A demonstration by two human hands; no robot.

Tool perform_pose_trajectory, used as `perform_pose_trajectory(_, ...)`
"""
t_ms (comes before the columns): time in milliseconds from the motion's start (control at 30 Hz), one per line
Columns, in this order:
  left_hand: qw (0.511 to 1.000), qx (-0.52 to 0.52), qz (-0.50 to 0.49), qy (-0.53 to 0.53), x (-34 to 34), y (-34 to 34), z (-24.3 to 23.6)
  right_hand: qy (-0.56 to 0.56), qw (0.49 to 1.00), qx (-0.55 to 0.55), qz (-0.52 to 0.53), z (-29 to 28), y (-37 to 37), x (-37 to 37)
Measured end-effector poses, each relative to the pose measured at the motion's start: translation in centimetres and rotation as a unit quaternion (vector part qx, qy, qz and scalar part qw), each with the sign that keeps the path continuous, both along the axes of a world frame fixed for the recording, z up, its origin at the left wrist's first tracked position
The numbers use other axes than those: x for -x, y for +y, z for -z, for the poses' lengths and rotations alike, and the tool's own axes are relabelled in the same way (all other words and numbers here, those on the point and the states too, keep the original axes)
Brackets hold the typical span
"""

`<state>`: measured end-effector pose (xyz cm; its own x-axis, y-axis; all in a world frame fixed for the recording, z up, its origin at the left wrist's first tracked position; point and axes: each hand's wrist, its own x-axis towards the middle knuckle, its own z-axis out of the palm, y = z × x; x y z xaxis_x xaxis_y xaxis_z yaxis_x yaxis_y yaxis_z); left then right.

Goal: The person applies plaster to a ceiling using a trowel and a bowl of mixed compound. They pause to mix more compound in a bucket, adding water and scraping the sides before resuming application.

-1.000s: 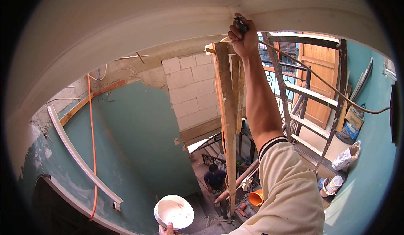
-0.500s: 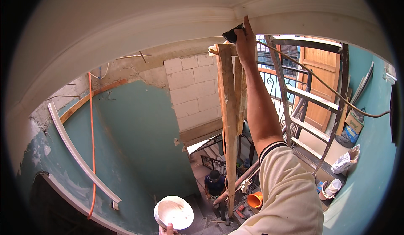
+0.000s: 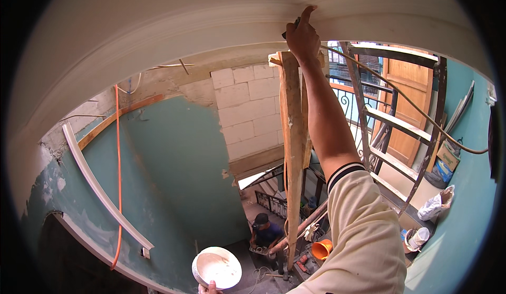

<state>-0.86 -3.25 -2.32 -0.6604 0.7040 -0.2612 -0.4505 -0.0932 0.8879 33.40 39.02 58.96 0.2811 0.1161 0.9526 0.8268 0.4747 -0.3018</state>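
Closest in, a cream sleeve (image 3: 358, 231) is filling the lower right of the frame, its dark-striped cuff circling the upper arm. At the bottom edge, left of centre, the left hand (image 3: 212, 287) is holding a white bowl (image 3: 197, 274) by its rim, the thumb showing over the near side; whitish material is lying inside. At the upper centre the right hand (image 3: 304, 38) is closing around a dark hand tool (image 3: 291, 29), mostly hidden by the fingers, while its index finger is extending up to the pale ceiling moulding (image 3: 226, 28).

Beyond the arm, a wooden post (image 3: 291, 162) is standing at the centre, and a metal ladder (image 3: 399, 123) is leaning at the right. An orange hose (image 3: 119, 178) is hanging down the left side before a teal wall (image 3: 179, 178). Farther down, at the lower centre, another person (image 3: 268, 233) is staying low near the post's foot, with an orange bucket (image 3: 329, 245) lying tipped to the right.
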Motion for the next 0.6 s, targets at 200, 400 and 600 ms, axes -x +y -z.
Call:
perform_pose_trajectory(200,1.0,0.014,0.008,-0.005,0.0,-0.3,-0.5,-0.013,1.0,0.0,0.013,1.0,0.3,-0.1)
perform_pose_trajectory(400,0.999,0.008,0.029,-0.027,-0.1,0.0,-1.5,0.002,1.0,-0.016,-0.002,0.7,-0.4,-1.1)
perform_pose_trajectory(600,1.0,-0.002,0.011,0.007,-0.6,-0.1,-2.8,0.01,0.993,0.117,-0.032,1.3,-0.5,0.4)
